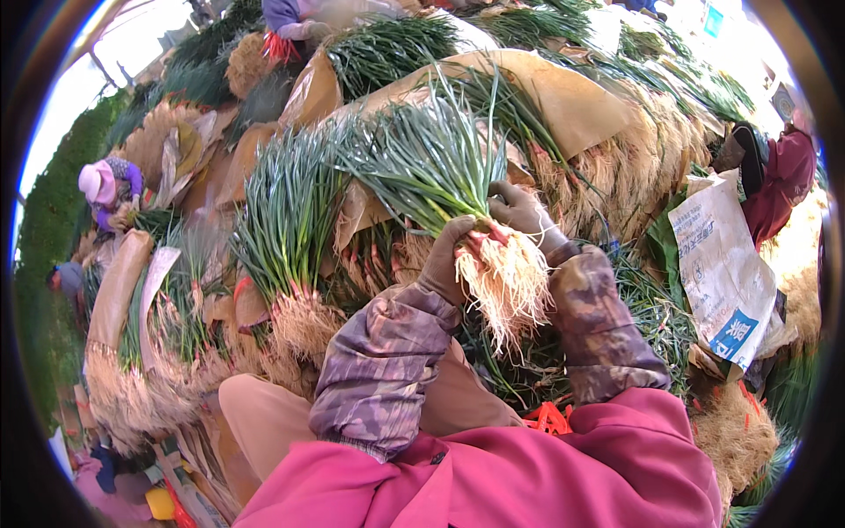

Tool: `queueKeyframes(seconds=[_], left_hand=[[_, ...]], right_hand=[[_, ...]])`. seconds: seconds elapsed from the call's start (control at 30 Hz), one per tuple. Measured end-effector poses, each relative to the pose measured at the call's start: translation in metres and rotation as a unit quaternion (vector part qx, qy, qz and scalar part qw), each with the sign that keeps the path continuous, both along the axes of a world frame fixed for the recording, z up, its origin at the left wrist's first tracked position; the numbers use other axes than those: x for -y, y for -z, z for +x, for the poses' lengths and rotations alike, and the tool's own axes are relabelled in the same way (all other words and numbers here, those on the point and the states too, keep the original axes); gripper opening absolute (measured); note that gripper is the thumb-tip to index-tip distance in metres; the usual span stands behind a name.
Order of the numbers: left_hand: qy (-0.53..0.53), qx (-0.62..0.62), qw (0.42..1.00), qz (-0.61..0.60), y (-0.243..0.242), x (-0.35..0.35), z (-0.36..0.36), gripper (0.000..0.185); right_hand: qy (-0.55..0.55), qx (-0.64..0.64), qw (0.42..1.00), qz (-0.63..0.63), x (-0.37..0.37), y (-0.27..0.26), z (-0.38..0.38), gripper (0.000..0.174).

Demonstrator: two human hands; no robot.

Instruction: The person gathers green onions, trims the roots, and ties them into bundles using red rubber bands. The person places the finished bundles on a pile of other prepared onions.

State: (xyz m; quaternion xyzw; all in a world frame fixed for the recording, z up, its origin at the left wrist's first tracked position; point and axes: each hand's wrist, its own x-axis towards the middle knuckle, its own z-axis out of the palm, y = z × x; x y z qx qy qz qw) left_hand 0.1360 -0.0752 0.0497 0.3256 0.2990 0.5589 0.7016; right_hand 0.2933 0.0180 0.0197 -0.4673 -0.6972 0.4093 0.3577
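Both gloved hands hold one bunch of green plants with long leaves, pinkish stem bases and pale roots [505, 284] in front of my chest. My left hand [452, 254] wraps the stems from the left, just above the roots. On the right, my right hand [521, 211] grips the same bunch, its fingers partly behind the leaves. The leaves fan up and to the left. Another bunch [297, 264] lies to the left with its roots towards me, not touched by either hand. Red plastic ties [549, 419] lie by my lap.
Brown paper sheets [568, 99] lie among heaped bunches ahead. A printed paper sack [723, 264] is at the right, near a person's leg [782, 178]. Loose leaves [650, 297] cover the ground right of my arms. Other people work at the far left [109, 188] and top [297, 23].
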Motion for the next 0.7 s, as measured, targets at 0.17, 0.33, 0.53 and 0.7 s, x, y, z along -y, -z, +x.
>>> queueKeyframes(seconds=[0.17, 0.33, 0.53, 0.7], left_hand=[[0.03, 0.099, 0.994, -0.03, 0.008, -0.003, 0.003, 0.029], [0.035, 0.042, 0.998, 0.004, 0.015, -0.005, -0.005, 0.033], [0.024, 0.229, 0.972, -0.05, 0.012, 0.0, 0.001, 0.034], [0.017, 0.209, 0.977, -0.043, 0.023, -0.005, 0.004, 0.037]], right_hand=[[-0.035, -0.01, 0.999, 0.014, 0.001, 0.003, -0.001, 0.028], [0.236, -0.066, 0.948, 0.203, 0.021, 0.013, -0.019, 0.012], [0.173, -0.006, 0.929, 0.328, 0.02, -0.013, -0.016, 0.011], [0.043, 0.104, 0.912, 0.395, 0.013, -0.018, -0.016, 0.011]])
